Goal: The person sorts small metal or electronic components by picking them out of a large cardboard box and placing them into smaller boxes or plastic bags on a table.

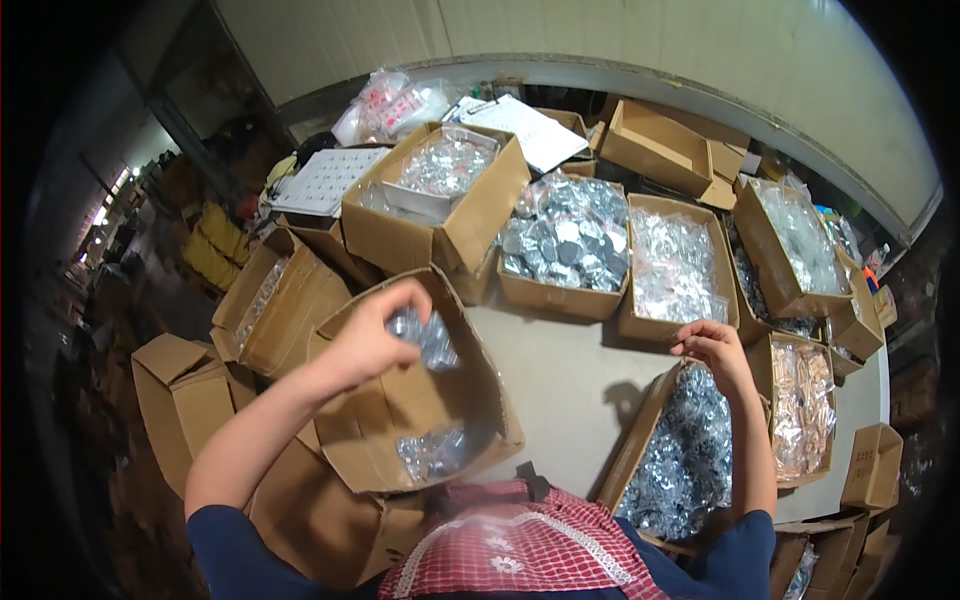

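My left hand (368,342) is closed on a clear plastic bag of small shiny metal parts (428,340). It holds the bag above an open cardboard box (362,435). Inside that box lie a few similar bags (432,453). Over the far end of a long carton (634,432) filled with loose grey-silver metal pieces (680,455) is my right hand (716,352). Its thumb and fingers are pinched together; whatever sits between them, if anything, is too small to make out.
Beyond my hands stand cartons of round silver discs (568,240), clear bagged parts (675,255) and copper-coloured pieces (800,405). A taller box (390,225) holds more bags. Papers (525,130) lie at the back, and empty cartons (180,400) crowd the left.
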Demonstrator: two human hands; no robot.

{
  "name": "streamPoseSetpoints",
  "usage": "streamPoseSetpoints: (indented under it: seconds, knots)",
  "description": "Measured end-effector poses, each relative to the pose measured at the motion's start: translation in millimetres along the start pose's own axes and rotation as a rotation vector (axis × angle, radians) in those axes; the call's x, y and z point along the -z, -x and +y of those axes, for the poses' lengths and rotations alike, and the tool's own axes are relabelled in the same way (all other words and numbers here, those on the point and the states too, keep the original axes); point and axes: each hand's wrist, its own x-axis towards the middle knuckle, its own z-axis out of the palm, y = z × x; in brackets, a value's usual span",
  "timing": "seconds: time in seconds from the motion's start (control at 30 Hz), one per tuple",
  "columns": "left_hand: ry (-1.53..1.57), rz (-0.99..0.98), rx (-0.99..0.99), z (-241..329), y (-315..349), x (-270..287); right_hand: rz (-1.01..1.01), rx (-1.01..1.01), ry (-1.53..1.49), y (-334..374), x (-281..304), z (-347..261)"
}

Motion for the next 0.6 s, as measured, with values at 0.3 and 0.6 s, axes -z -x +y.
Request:
streamPoseSetpoints:
  seconds: [0.3,0.6]
  knots:
    - [-0.136,0.369,-0.597,50,-221,-46,0.060,0.395,0.712,-91,-36,86]
    - [-0.952,-0.026,-0.488,-53,-341,-161,0.101,0.481,0.790,-77,-44,76]
